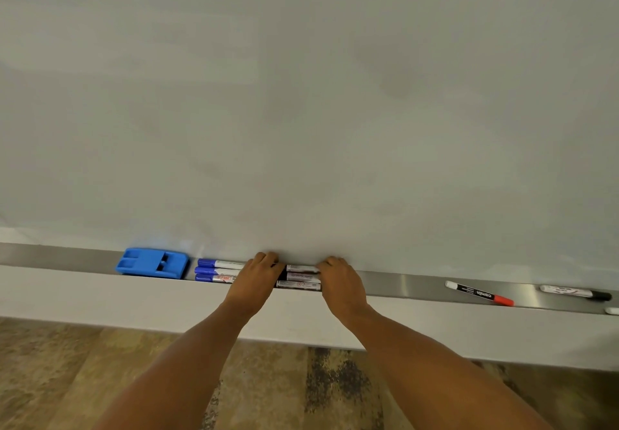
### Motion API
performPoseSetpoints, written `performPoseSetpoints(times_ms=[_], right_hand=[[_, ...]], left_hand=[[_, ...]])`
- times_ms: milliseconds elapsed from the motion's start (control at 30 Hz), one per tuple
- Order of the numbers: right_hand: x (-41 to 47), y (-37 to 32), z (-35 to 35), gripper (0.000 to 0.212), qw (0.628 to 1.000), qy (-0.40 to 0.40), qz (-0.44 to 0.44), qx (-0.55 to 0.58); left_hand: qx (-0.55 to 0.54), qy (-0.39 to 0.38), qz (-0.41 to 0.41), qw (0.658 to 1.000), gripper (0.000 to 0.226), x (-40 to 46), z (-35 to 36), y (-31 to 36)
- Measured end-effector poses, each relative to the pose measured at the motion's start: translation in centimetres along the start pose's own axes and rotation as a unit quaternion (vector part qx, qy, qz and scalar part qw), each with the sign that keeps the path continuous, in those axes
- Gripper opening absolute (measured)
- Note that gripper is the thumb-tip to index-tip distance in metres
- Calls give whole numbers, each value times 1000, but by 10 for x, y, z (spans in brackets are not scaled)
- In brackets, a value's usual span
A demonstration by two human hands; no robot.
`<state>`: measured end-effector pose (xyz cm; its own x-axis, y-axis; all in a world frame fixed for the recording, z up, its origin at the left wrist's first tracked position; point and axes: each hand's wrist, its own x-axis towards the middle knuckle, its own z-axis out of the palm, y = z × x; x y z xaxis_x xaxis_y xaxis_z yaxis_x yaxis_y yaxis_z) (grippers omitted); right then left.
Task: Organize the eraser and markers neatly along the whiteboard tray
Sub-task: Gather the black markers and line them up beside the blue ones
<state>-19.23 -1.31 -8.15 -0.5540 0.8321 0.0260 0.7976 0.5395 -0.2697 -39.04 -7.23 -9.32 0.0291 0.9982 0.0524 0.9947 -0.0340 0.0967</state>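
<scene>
A blue eraser [152,262] lies on the metal whiteboard tray [395,282] at the left. Right beside it three blue-capped markers [214,271] lie side by side. Three black markers [301,277] lie in a row further right. My left hand [256,278] rests over the junction of the blue and black markers, fingers curled over them. My right hand [340,282] covers the right ends of the black markers, fingers curled at the board's foot. A red-capped marker [479,293] and a black-capped marker [574,292] lie loose and slanted at the right.
The white board [301,111] fills the view above the tray. A white ledge [100,295] runs below the tray, with a brown patterned floor [100,379] beneath. The tip of another white object [613,311] shows at the tray's far right edge.
</scene>
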Motion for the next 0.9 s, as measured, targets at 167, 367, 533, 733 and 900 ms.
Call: performPoseSetpoints(times_ms=[167, 367, 533, 733, 900], right_hand=[[-2, 4, 3, 24, 998, -10, 47, 28], [0, -4, 7, 16, 984, -29, 140, 109], [2, -8, 10, 19, 967, -18, 183, 176], [-3, 0, 8, 17, 960, 1, 188, 206], [-13, 19, -2, 25, 963, 18, 184, 196]], left_hand=[[13, -13, 4, 1000, 34, -2, -1, 0], [6, -35, -9, 999, 29, 0, 0, 0], [-15, -51, -34, 998, 31, -1, 2, 1], [-8, -48, -33, 998, 27, -1, 3, 5], [7, -27, 0, 1000, 20, 7, -3, 18]])
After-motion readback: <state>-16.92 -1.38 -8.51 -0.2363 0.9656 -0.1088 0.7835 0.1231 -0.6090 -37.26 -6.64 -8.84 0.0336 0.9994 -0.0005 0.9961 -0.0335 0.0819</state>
